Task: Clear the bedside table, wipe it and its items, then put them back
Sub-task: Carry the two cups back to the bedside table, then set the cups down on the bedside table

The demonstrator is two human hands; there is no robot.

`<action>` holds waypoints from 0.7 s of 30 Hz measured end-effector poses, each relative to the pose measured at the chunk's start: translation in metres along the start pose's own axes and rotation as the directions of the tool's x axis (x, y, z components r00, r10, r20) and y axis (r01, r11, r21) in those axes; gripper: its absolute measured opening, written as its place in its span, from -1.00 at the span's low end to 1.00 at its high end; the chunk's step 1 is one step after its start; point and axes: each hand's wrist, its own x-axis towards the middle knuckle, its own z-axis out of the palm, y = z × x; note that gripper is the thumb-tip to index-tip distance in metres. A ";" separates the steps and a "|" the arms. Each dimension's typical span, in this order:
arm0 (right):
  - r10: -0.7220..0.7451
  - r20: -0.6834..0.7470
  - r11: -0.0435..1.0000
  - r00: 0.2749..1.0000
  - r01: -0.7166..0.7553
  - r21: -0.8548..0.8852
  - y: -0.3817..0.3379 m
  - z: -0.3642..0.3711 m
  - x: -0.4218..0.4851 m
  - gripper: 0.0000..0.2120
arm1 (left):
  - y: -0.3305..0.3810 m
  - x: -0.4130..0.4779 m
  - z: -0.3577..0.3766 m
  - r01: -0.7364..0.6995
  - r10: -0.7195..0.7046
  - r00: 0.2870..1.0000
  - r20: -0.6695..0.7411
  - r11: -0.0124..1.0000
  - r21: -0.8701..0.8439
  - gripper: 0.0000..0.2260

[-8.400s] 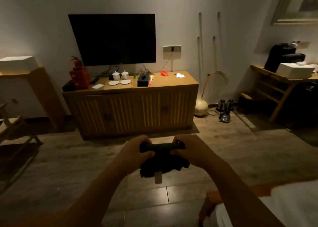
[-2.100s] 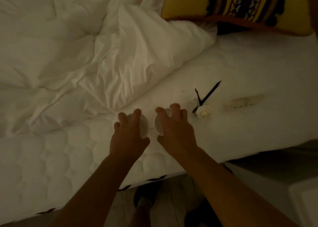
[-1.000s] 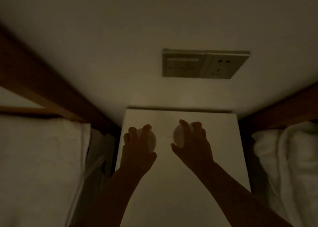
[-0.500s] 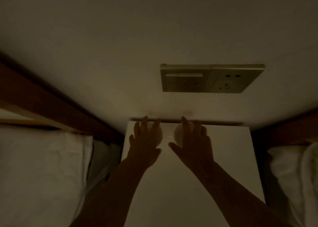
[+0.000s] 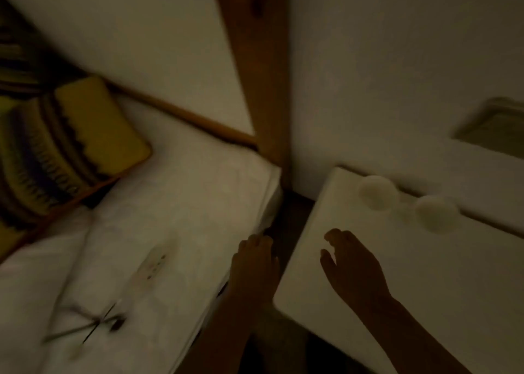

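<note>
The room is dim and the view is blurred. The white bedside table [image 5: 425, 283] fills the right side. Two small white round cups, one on the left [image 5: 375, 192] and one on the right [image 5: 435, 213], stand side by side at its back edge by the wall. My right hand [image 5: 353, 263] hovers over the table in front of them, fingers apart and holding nothing. My left hand [image 5: 255, 263] is over the gap between table and bed, fingers loosely curled, with nothing in it. On the bed lie a white remote control [image 5: 151, 266] and a white flower with dark stems [image 5: 93, 325].
The white bed [image 5: 175, 203] lies to the left, with a yellow patterned cushion [image 5: 65, 144] near its head. A wooden post [image 5: 258, 70] rises between bed and table. A wall switch panel [image 5: 493, 127] is above the table at the right.
Both hands have let go of the two cups at the table's back edge and pulled back towards me. The view has swung left to take in the bed.
</note>
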 end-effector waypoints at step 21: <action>-0.299 0.441 0.854 0.846 0.031 0.520 -0.256 0.232 0.053 -0.10 | -0.346 -0.135 0.034 0.429 -0.667 0.711 -0.223 0.663 -0.614 -0.13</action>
